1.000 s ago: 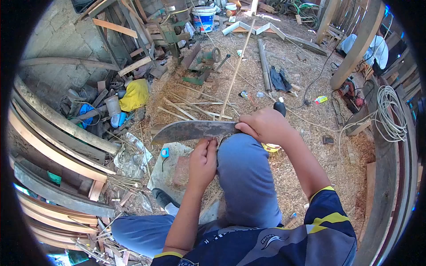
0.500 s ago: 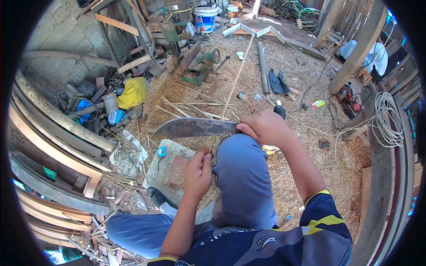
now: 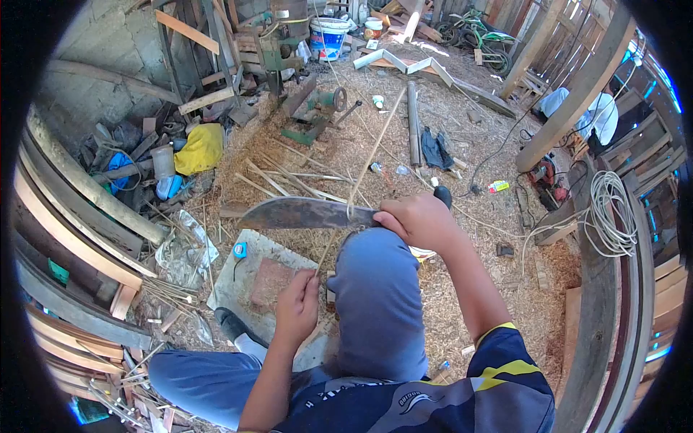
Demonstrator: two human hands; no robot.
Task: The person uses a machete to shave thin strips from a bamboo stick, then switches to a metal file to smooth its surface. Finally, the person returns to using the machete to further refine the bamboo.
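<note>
My right hand (image 3: 413,219) is wrapped round the dark handle of a big machete (image 3: 296,214), whose wide, stained blade points left just above my raised knee. A thin wooden strip (image 3: 375,150) runs from the floor area ahead, past the blade near its handle end, down toward me. My left hand (image 3: 297,303) pinches the near end of that strip, below the blade. A thin curl seems to show where strip and blade meet.
A blue tape measure (image 3: 240,250) lies on a flat board (image 3: 238,281) at left. Wood strips and a green machine (image 3: 310,130) are ahead. Coiled cable (image 3: 613,209) hangs on a beam at right. Another person (image 3: 599,115) sits behind a post at the upper right.
My left hand has drawn the strip down and back, away from the blade, so more of it shows below the blade. The whole view has shifted slightly.
</note>
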